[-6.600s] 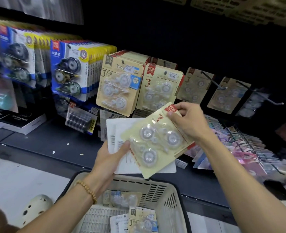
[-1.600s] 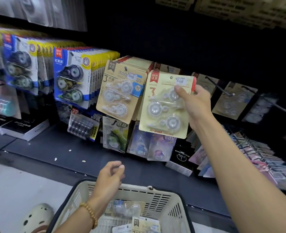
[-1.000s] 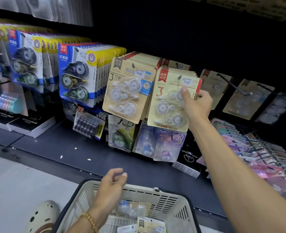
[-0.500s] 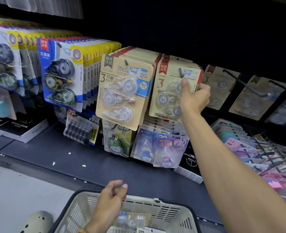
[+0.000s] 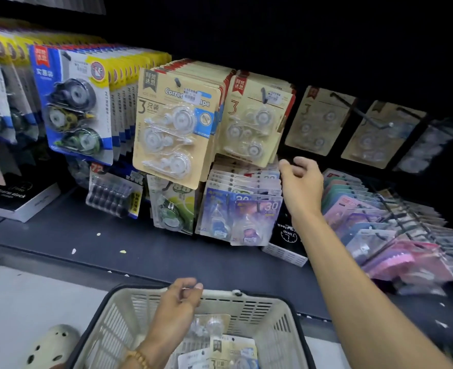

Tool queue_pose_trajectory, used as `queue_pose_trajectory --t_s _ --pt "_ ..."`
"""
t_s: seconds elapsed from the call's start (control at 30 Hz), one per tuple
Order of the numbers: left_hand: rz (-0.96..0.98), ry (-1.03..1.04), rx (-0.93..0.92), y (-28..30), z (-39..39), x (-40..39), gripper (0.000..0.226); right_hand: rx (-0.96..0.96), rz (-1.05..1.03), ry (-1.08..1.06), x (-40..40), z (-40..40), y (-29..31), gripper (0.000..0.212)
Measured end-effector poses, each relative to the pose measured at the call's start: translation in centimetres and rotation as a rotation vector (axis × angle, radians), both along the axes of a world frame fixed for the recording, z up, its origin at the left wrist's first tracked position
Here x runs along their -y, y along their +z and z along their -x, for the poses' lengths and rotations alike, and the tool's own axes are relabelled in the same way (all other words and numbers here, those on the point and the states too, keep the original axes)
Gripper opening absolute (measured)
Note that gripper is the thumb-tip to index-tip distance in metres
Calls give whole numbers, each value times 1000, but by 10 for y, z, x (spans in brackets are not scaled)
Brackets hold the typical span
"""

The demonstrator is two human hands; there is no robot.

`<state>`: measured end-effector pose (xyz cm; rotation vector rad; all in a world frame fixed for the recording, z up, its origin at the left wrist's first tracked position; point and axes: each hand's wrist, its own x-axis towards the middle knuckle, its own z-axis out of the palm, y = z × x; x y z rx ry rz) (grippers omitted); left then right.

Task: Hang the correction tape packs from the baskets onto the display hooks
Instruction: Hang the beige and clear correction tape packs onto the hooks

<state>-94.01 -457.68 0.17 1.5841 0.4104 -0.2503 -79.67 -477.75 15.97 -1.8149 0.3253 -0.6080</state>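
The beige correction tape pack (image 5: 254, 121) with the red "3" is hanging on its display hook (image 5: 264, 95), sitting at the front of a stack of like packs. No hand is touching it.

Just below and to the right of that pack, the right hand (image 5: 302, 182) is hovering with its grip loose: fingers relaxed and slightly bent, holding nothing.

Just to the left of the pack, another beige three-pack (image 5: 172, 131) with a blue label is hanging at the front of its own thick stack. Further left, blue and yellow packs (image 5: 73, 105) are hanging in a long row. To the right of the pack, more beige cards (image 5: 318, 121) are hanging further back in the dark, with bare hook ends sticking out.

Under the pack, purple and blue cards (image 5: 244, 209) marked "30" are standing in rows on the dark shelf (image 5: 140, 259).

Well below the pack, a cream plastic basket (image 5: 275, 315) is sitting at the bottom edge of the view, with more tape packs (image 5: 230, 350) lying inside. The left hand (image 5: 177, 304) is hanging over the basket's far rim, its fingers curled loosely with nothing visibly held in its grip; a bead bracelet (image 5: 137, 358) is circling the wrist.
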Motion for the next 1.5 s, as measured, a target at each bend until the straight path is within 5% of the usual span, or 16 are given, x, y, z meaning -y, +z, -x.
queue_pose_trajectory --t_s 0.23,0.57,0.67,0.8,0.87,0.93,1.07,1.2,1.37,1.5 --pt "-105 -134 1 -13 40 6 6 -154 -88 91 17 104 -82 2" --pt "-285 -263 -177 -95 64 -15 14 -716 -143 169 3 198 -256 9" --pt "-359 -257 -266 -120 53 -19 25 -918 -126 168 5 200 -295 26" --pt "-287 -238 -445 -151 42 -14 45 -1073 -116 206 7 197 -333 9" --pt "-236 -253 -540 -164 41 -7 42 -1142 -54 237 5 199 -350 28" --pt "-199 -262 -570 -174 43 1 15 -1192 -41 219 2 200 -366 59" --pt "-116 -187 -568 -190 54 13 21 -1243 -221 182 3 207 -395 116" --pt "56 -83 -667 -201 60 8 22 -1281 -344 173 5 210 -379 61" --pt "206 -87 -724 -191 63 5 31 -1234 -489 270 10 221 -375 94" --pt "266 -114 -699 -174 61 1 39 -1100 -531 246 10 223 -361 58"
